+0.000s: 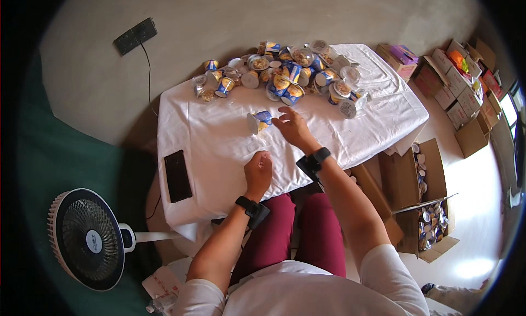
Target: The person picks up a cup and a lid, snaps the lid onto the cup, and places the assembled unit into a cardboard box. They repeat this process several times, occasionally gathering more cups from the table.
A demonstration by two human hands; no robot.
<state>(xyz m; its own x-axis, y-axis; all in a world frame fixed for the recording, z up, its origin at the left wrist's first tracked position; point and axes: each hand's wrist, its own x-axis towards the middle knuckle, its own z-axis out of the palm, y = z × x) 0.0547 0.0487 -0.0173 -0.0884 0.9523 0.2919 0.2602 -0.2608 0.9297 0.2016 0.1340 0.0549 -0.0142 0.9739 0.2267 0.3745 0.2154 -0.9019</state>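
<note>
A small plastic cup with a blue and yellow label lies tipped on the white tablecloth, its pale round end toward the left. Just right of it is my right hand, fingers apart and stretched toward the cup, holding nothing that I can see. My left hand is curled into a loose fist near the table's front edge, below the cup, with nothing visible in it. Across the far side of the table spreads a heap of similar cups, some with clear domed tops showing light brown pieces inside.
A black phone lies at the table's left end. Beside that end stands a fan. Open cartons of cups sit on the floor to the right, with stacked boxes farther back. A power strip hangs on the wall.
</note>
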